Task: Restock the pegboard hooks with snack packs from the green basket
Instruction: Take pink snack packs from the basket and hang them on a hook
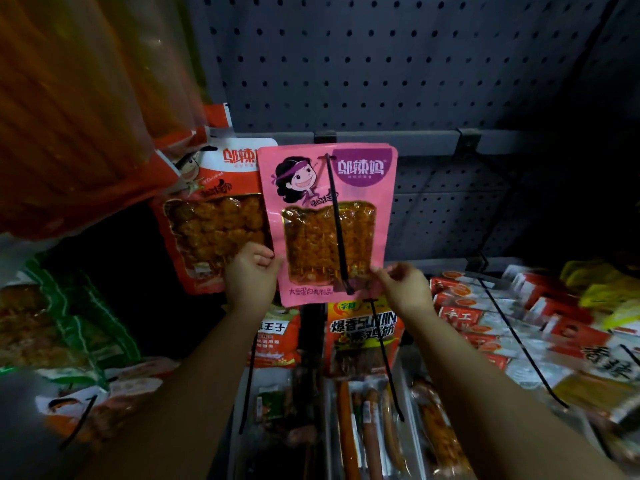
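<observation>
A pink snack pack [363,188] with a cartoon face and a clear window hangs on a black peg hook [335,216] that runs down its front from the grey pegboard [346,64]. My left hand [250,277] pinches the pack's lower left edge. My right hand [405,287] pinches its lower right corner. The green basket is not in view.
A red pack [214,220] of the same brand hangs just left of the pink one, with orange bags [79,109] above it. Below hang more packs [363,336] and sausages [367,427]. Red and yellow packs [519,320] fill hooks at right. Empty hooks [512,337] jut out.
</observation>
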